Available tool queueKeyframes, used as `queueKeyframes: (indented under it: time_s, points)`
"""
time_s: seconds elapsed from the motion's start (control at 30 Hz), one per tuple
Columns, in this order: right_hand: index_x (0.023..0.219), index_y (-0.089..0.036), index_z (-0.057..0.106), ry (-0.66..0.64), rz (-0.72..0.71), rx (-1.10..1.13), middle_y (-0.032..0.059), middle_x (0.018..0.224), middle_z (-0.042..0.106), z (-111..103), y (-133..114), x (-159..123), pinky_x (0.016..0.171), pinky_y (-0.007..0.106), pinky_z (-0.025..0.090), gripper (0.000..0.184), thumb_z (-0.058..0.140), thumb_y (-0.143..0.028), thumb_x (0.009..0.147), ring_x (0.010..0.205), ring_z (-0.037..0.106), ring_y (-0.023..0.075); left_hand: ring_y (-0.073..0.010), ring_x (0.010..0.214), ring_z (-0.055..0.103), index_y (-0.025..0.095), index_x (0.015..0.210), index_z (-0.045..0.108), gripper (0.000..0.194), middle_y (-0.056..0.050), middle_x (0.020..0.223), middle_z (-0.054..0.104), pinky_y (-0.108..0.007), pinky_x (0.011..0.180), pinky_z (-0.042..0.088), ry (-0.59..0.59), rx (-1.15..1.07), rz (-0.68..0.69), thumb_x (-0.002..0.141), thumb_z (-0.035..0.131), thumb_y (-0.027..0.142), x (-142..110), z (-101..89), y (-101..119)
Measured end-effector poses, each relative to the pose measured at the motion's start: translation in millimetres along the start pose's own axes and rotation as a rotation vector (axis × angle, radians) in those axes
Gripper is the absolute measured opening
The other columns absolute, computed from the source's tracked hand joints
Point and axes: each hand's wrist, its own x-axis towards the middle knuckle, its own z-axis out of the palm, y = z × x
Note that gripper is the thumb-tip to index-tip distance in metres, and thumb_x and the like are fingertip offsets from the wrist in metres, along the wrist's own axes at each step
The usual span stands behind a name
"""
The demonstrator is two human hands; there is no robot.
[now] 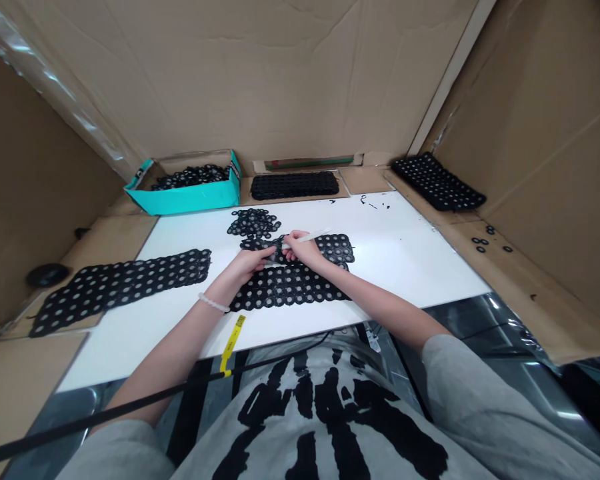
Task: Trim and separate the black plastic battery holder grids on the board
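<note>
Shirt: grey T-shirt [330, 413] with a black print, on my own chest at the bottom of the frame.

Cord: black cord [130, 400] with a yellow tag [233, 343], crossing the lower left past my left forearm.

Left grip: left grip [245, 265], thumb and fingers pressed together, pinching the edge of the strip; bead bracelet [213, 302] on the wrist.

Right grip: right grip [301, 248], curled closed around a pale slender stick [307, 237], its exact kind too unclear to name.

Strip: black perforated strip [335, 248], mid-frame on the white worktop [405, 267], its long axis running left to right. Both hands are on it, with the right grip toward its free right end and the left grip at its left end.

Below the hands: wider perforated sheet [287, 288], just nearer me than the strip.

Left of frame: long perforated sheet [120, 288], partly off the worktop.

Upper frame: heap of black rings [253, 223] just above the strip; teal box [183, 197] at upper left, holding black scraps; flat black sheet [294, 185] behind the worktop; another [437, 181] at upper right.
</note>
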Motion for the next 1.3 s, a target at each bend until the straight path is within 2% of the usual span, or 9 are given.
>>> queueKeyframes:
  time_s: [0.13, 0.33, 0.5, 0.67, 0.83, 0.93, 1.1, 1.3]
  points:
    - [0.070, -0.019, 0.050, -0.010, -0.083, -0.153, -0.0034, 0.059, 0.061, 4, 1, -8, 0.040, 0.014, 0.041, 0.019, 0.051, -0.021, 0.089, 0.046, 0.056, 0.0067, -0.0012, 0.040, 0.022, 0.017, 0.053, 0.043, 0.043, 0.010, 0.044, 0.030, -0.020, 0.039, 0.011, -0.075, -0.077, -0.066, 0.058, 0.085, 0.021, 1, -1.0, 4]
    - [0.071, -0.020, 0.050, 0.007, -0.098, -0.188, -0.0043, 0.059, 0.060, 5, 3, -7, 0.040, 0.014, 0.042, 0.018, 0.051, -0.024, 0.089, 0.046, 0.056, 0.0072, -0.0026, 0.040, 0.024, 0.016, 0.057, 0.054, 0.034, 0.008, 0.044, 0.036, -0.020, 0.039, 0.011, -0.193, -0.030, -0.069, 0.058, 0.086, 0.028, 1, -6.9, 6]
    - [0.064, -0.018, 0.049, 0.007, 0.007, -0.003, -0.0043, 0.052, 0.057, 1, 0, -4, 0.036, 0.014, 0.036, 0.024, 0.050, -0.018, 0.088, 0.040, 0.053, 0.0064, -0.0078, 0.045, 0.039, 0.016, 0.050, 0.056, 0.035, 0.001, 0.048, 0.053, -0.023, 0.043, 0.026, -0.110, 0.151, -0.035, 0.053, 0.088, 0.029, 1, -15.1, 9]
    - [0.063, -0.018, 0.049, -0.030, 0.021, 0.039, -0.0046, 0.049, 0.058, 4, -5, -12, 0.035, 0.014, 0.036, 0.025, 0.050, -0.015, 0.088, 0.038, 0.052, 0.0061, -0.0113, 0.056, 0.052, 0.014, 0.060, 0.066, 0.033, -0.002, 0.064, 0.067, -0.024, 0.052, 0.038, -0.083, 0.103, -0.066, 0.039, 0.091, 0.018, 7, -19.4, 8]
    - [0.063, -0.017, 0.051, -0.015, 0.015, 0.010, -0.0039, 0.051, 0.058, 4, -6, -14, 0.036, 0.014, 0.036, 0.025, 0.050, -0.015, 0.089, 0.039, 0.053, 0.0059, -0.0111, 0.059, 0.054, 0.014, 0.061, 0.067, 0.036, -0.001, 0.066, 0.068, -0.023, 0.054, 0.040, -0.010, 0.086, -0.065, 0.034, 0.091, 0.015, 8, -16.5, 6]
    - [0.064, -0.017, 0.051, -0.021, 0.014, 0.016, -0.0034, 0.052, 0.059, 4, -3, -13, 0.037, 0.014, 0.037, 0.024, 0.050, -0.016, 0.088, 0.040, 0.054, 0.0063, -0.0142, 0.062, 0.058, 0.014, 0.062, 0.067, 0.037, -0.003, 0.068, 0.069, -0.025, 0.055, 0.042, 0.000, 0.089, -0.024, 0.035, 0.091, 0.018, 6, -13.8, 5]
    - [0.066, -0.019, 0.049, -0.022, -0.035, -0.159, -0.0031, 0.055, 0.060, 8, 3, -15, 0.037, 0.014, 0.037, 0.022, 0.050, -0.019, 0.088, 0.042, 0.054, 0.0071, -0.0180, 0.066, 0.061, 0.015, 0.066, 0.066, 0.041, -0.003, 0.069, 0.070, -0.027, 0.057, 0.045, 0.007, 0.095, 0.045, 0.033, 0.091, 0.016, 1, -10.2, 4]
    - [0.069, -0.020, 0.050, -0.044, -0.068, -0.263, -0.0017, 0.058, 0.059, 8, 2, -17, 0.038, 0.016, 0.040, 0.020, 0.050, -0.022, 0.089, 0.045, 0.056, 0.0094, -0.0166, 0.067, 0.060, 0.014, 0.066, 0.066, 0.045, -0.002, 0.069, 0.070, -0.026, 0.058, 0.044, 0.004, 0.074, -0.006, 0.028, 0.090, 0.012, 3, -11.3, 5]
